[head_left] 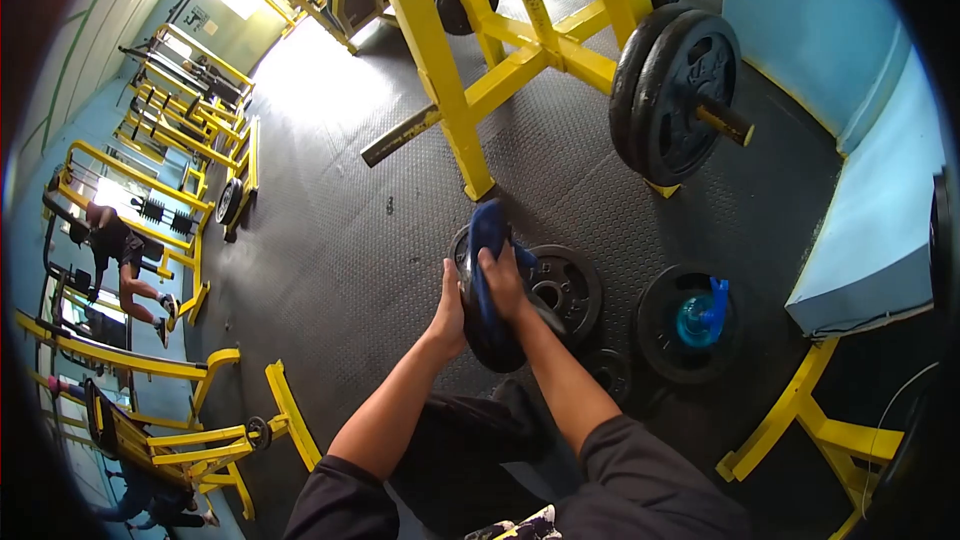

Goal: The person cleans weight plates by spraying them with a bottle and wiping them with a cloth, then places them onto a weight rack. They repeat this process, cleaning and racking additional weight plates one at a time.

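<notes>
A black weight plate (490, 338) stands on edge between my hands, tilted a little, above the rubber floor. My left hand (449, 308) grips it from the left side. In my right hand (504, 283) is a dark blue cloth (488, 227), pressed against the plate's right face and folded over its upper edge. Just right of it another weight plate (572, 290) lies flat, partly hidden by my right hand and arm. A smaller plate (609, 373) is on the floor nearer me. To the right, a blue spray bottle (694, 322) rests on a large flat plate (655, 345).
Ahead stands a yellow rack (455, 90) with a bare peg (400, 135) and black plates (690, 90) on its right peg. A pale blue wall (850, 70) and yellow frame (800, 410) are on the right. At left, people (122, 250) are among yellow machines.
</notes>
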The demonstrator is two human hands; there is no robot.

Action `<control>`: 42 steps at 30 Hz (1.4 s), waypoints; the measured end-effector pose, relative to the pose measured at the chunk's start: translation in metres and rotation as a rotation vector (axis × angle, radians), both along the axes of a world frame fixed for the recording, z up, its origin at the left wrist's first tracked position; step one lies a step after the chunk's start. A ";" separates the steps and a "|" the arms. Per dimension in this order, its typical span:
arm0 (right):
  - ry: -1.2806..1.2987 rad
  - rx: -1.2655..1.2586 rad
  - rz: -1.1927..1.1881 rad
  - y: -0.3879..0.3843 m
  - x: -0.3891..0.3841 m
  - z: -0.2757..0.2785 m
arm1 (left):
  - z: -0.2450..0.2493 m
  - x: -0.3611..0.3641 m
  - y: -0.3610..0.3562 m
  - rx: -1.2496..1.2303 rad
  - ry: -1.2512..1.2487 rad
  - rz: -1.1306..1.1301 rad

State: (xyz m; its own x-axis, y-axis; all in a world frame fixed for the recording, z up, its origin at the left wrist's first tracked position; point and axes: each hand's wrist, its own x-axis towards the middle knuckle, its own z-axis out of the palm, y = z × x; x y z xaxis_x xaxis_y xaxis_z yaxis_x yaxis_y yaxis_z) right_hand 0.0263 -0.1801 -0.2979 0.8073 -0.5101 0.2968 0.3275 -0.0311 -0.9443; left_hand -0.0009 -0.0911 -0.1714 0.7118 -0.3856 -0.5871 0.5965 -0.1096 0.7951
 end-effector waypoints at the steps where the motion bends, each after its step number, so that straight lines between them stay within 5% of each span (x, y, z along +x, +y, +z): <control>1: 0.095 0.093 0.170 -0.010 0.020 -0.022 | 0.011 -0.001 -0.007 0.016 0.015 0.001; 4: 0.227 0.129 0.346 -0.005 0.041 -0.132 | -0.017 0.014 -0.001 -0.051 0.099 0.034; 7: 0.492 0.626 0.645 -0.010 0.012 -0.147 | -0.019 0.020 -0.014 -0.043 -0.036 0.219; 10: 0.521 0.688 0.577 -0.017 -0.049 -0.124 | -0.028 0.032 -0.024 -0.085 0.027 0.362; 12: 1.026 0.020 0.733 -0.041 -0.082 -0.074 | -0.023 0.039 -0.027 -0.087 0.044 0.353; 16: 0.679 -0.128 0.558 0.005 -0.110 -0.137 | -0.019 0.038 -0.034 -0.086 -0.025 0.234; 19: 0.353 0.602 0.380 0.021 -0.047 -0.163 | -0.033 0.039 -0.029 0.037 -0.115 0.093; 22: 0.289 0.883 0.333 -0.014 0.002 -0.095 | -0.040 0.034 -0.031 0.138 -0.159 0.063; 26: 0.216 0.848 0.496 -0.029 -0.001 -0.036 | -0.040 0.029 -0.035 0.098 -0.206 0.104; 29: -0.025 0.622 0.373 -0.015 -0.032 -0.003 | -0.032 0.026 -0.041 0.095 -0.213 0.115; 33: 0.052 0.206 0.336 -0.002 -0.107 0.034 | -0.022 0.026 -0.040 0.105 -0.191 0.108; 37: 0.001 0.036 0.336 -0.004 -0.155 -0.010 | -0.013 0.031 -0.041 0.139 -0.171 0.079; 39: 0.435 -0.414 0.563 -0.025 -0.161 -0.069 | -0.001 0.029 -0.042 0.143 -0.148 0.044; 40: 0.438 -0.429 0.567 -0.034 -0.161 -0.068 | 0.000 0.028 -0.041 0.130 -0.148 0.052; 42: 0.714 -0.843 0.250 -0.051 -0.151 -0.063 | -0.002 0.031 -0.038 0.175 -0.162 0.024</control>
State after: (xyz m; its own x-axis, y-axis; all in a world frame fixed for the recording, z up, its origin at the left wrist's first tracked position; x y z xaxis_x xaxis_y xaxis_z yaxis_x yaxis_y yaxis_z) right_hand -0.1248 -0.2311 -0.3608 0.9810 -0.1664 -0.1001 -0.1921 -0.7554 -0.6264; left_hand 0.0303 -0.1291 -0.1736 0.8099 -0.2701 -0.5207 0.4666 -0.2413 0.8509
